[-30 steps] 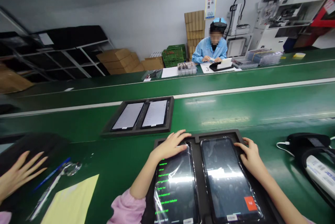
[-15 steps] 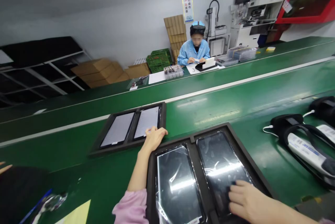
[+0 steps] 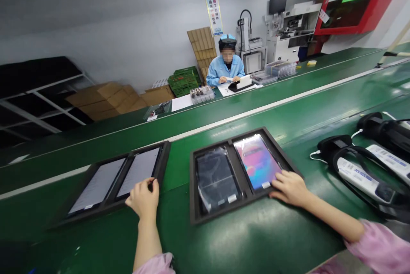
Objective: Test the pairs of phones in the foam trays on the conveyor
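Note:
My left hand [image 3: 144, 198] is closed, its fingers curled at the front right edge of a dark foam tray [image 3: 164, 158]. That tray holds two tablets with pale lit screens, the right one [image 3: 138, 170] nearest my fingers. My right hand [image 3: 290, 187] pinches the front right part of a second dark tray [image 3: 193, 188], fingertips beside a tablet [image 3: 258, 160] with a lit pink and blue screen. Left of it in the same tray lies a dark-screened tablet [image 3: 218, 178] under shiny film. My fingers partly hide both tray edges.
Several white and black strapped devices [image 3: 361, 178] with white cables lie at the right on the green bench [image 3: 237, 240]. Across it, a person in blue [image 3: 226, 69] works beside a parts box [image 3: 202, 94] and a stack of clear trays [image 3: 281, 69].
The right tray has moved away from me, and its right tablet's screen has lit up. My right hand is now at its front right corner. The left tray and my left hand have shifted left.

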`<state>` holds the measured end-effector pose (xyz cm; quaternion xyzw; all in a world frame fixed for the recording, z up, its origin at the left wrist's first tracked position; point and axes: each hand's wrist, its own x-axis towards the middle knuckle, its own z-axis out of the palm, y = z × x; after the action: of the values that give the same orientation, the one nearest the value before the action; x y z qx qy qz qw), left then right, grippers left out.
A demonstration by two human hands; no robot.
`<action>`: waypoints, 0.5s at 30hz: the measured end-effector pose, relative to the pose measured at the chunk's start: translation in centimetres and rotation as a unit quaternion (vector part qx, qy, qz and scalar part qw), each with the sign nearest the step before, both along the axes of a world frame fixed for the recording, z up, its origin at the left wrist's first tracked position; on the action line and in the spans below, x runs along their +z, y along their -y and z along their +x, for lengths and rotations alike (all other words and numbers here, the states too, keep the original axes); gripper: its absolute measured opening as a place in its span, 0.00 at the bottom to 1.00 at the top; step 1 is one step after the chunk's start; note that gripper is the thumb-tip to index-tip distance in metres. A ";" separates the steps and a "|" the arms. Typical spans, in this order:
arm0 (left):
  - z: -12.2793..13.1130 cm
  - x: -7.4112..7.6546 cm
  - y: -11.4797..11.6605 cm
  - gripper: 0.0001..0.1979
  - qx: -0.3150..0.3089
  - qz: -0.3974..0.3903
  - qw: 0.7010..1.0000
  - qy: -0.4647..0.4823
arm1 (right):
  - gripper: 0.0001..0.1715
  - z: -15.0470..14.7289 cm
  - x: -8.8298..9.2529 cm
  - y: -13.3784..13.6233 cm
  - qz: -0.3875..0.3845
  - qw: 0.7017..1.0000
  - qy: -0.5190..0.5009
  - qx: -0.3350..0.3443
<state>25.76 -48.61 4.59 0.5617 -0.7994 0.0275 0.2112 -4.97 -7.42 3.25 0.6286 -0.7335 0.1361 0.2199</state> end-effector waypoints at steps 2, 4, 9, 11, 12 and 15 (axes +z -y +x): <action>-0.5 0.0 0.0 0.26 0.046 0.007 0.999 -0.012 | 0.20 -1.6 1.1 4.3 -0.049 0.991 -0.003 -0.127; -0.9 0.0 0.0 0.27 0.060 0.030 0.998 -0.013 | 0.24 -0.7 1.5 8.0 -0.073 0.988 0.016 -0.132; -2.3 0.5 -0.1 0.19 0.039 0.081 0.996 0.002 | 0.19 8.3 -3.7 12.1 0.067 0.968 0.067 0.234; -2.9 1.3 -0.1 0.19 0.035 0.085 0.996 0.003 | 0.18 10.3 -5.8 12.6 0.101 0.930 0.190 0.299; -3.1 2.0 -0.2 0.18 0.034 0.081 0.996 -0.002 | 0.17 10.5 -6.2 12.8 0.091 0.899 0.302 0.303; -3.4 5.2 -1.3 0.19 0.014 0.046 0.997 -0.058 | 0.15 8.7 -5.4 13.7 0.018 0.775 0.582 0.248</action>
<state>22.37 -47.31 9.76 0.5823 -0.7786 -0.0388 0.2308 3.76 -21.08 -2.17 0.5937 -0.5425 0.5122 -0.3015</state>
